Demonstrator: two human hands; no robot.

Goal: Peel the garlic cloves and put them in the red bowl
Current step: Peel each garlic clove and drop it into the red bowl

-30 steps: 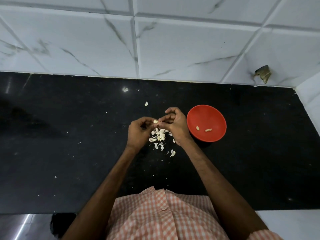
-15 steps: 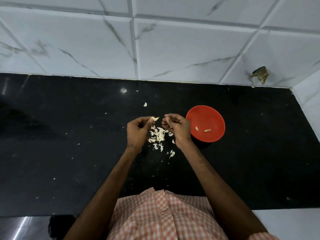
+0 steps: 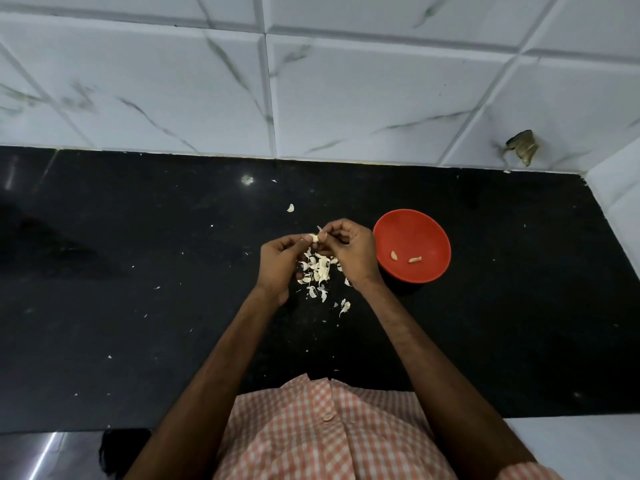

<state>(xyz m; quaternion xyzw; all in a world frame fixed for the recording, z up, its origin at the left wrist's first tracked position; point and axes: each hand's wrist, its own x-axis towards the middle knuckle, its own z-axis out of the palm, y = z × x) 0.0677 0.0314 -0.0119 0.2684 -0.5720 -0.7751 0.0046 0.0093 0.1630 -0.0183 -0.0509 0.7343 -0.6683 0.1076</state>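
Black tabletop [image 3: 138, 306], white tiled wall [image 3: 346, 98] behind. Garlic clove [image 3: 314, 238] pinched between fingertips of left hand [image 3: 277, 265] and right hand [image 3: 353, 254], above peel pile [image 3: 320, 268]. Red bowl [image 3: 412, 230] just beside right hand, two peeled cloves [image 3: 394, 255] inside.

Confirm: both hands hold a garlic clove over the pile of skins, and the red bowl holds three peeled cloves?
Not three: the head view shows two peeled cloves in the red bowl. The left hand and right hand do hold a garlic clove over the pile of skins.
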